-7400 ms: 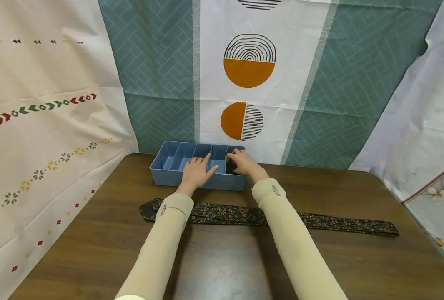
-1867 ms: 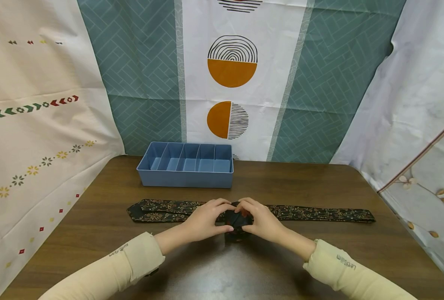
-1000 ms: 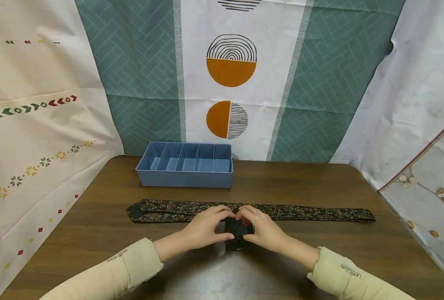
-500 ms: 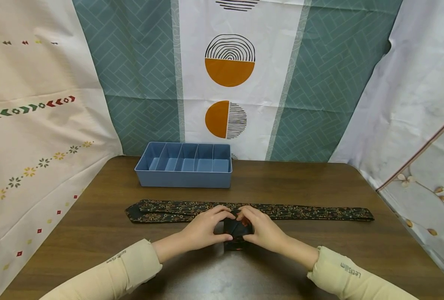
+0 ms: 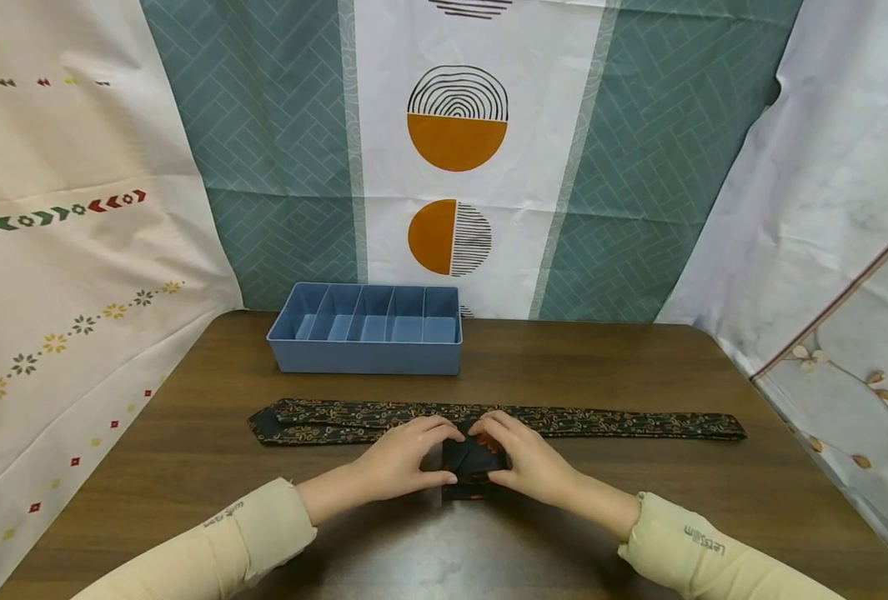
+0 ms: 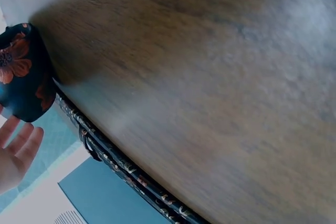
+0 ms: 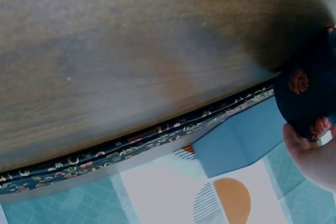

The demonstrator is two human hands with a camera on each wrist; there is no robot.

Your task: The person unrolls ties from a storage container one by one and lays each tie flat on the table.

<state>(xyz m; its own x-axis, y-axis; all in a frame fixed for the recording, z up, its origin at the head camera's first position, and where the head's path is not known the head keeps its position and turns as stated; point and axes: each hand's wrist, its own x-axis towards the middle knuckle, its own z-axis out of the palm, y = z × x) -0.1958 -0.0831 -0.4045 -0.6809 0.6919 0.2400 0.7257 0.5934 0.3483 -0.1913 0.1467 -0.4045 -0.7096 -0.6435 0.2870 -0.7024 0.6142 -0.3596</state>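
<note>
A rolled-up dark necktie (image 5: 471, 458) stands on the table between both hands. Orange flowers show on its side in the left wrist view (image 6: 26, 90) and in the right wrist view (image 7: 299, 98). My left hand (image 5: 406, 454) curves round its left side, thumb in front and fingertips at the top behind. From the right, my right hand (image 5: 537, 458) holds the roll in the same way, its fingers bent over the top. Just beyond lies a second, folded necktie (image 5: 601, 421), black with a gold pattern, stretched flat from left to right.
A blue box (image 5: 364, 358) with several compartments stands at the back left of the wooden table (image 5: 564, 358), its compartments bare. Patterned cloth (image 5: 466, 150) hangs behind the table and along both sides.
Earlier the right hand reached into the box's rightmost compartment, over something dark. Now both hands are round the rolled necktie, nearer the body. Lately the left hand has shifted slightly left and the roll looks wider.
</note>
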